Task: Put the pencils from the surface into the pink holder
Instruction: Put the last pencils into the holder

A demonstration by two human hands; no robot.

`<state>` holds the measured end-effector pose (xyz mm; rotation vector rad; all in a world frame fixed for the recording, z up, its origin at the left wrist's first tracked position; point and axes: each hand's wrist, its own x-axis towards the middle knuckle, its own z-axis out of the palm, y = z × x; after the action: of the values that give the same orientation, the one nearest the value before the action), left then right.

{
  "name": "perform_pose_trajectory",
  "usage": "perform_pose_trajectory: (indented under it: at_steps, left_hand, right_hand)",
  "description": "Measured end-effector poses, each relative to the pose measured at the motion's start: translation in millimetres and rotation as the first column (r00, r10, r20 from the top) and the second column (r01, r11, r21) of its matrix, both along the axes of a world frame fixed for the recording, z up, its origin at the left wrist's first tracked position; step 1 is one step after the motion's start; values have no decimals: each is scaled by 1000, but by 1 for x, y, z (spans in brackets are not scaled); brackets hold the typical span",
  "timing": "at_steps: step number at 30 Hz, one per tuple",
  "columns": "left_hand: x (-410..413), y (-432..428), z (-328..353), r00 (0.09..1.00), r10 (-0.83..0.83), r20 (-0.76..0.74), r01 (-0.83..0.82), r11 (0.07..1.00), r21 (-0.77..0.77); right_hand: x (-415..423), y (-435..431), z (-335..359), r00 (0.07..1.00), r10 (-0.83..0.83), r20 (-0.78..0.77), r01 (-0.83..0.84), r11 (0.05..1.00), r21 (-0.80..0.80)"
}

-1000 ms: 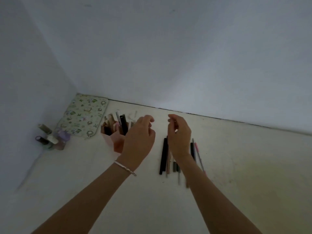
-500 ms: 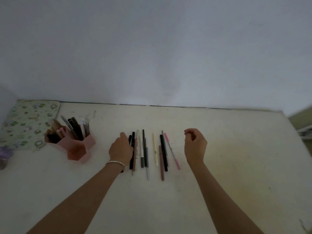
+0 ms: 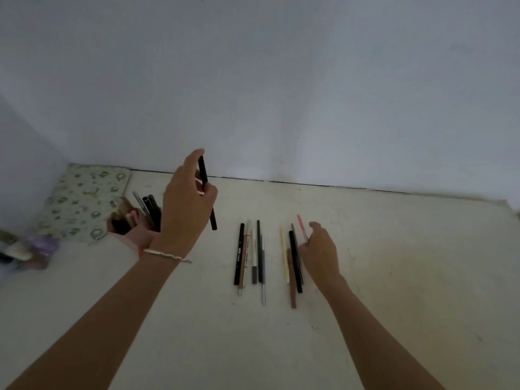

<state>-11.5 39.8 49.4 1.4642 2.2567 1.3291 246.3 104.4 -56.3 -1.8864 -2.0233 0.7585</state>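
Observation:
My left hand is raised above the surface and holds a black pencil almost upright, just right of the pink holder. The holder is partly hidden behind my wrist and has several pencils standing in it. Two groups of pencils lie on the cream surface: a left group and a right group. My right hand rests low on the right group, its fingers on a pink pencil. Whether that pencil is lifted I cannot tell.
A floral-patterned pad lies in the back left corner against the wall. Small bottles, blurred, stand at the far left edge. The cream surface stretches out to the right.
My left hand has picked a black pencil out of the left group and lifted it towards the holder. My right hand has dropped onto the right group of pencils.

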Motion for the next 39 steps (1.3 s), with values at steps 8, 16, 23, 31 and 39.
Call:
perform_pose_trajectory:
  at_steps: [8,16,23,31,39]
  left_hand:
    - [-74,-30,23,978,206,-24,-193,946,262]
    - [-91,-56,-29,927,143,-347,-175,983,-62]
    - [-104,-71,-12,790,248,-560,-285,958,23]
    - [-89,-77,21,888,180,-424,-159,984,84]
    - [-6,-55,-13,937,-103,-335,144,984,101]
  right_hand:
    - [-86,17,76,818,118,-563,25,970,240]
    - [-147,-14,89,751,224,-622,-62,961,271]
    - [-207,-52,88,600,358,-715,-80,917,392]
    - [-245,-74,48,782,532,-326,-304,781,545]
    - [-172,-38,57,832,314,-458,9,818,575]
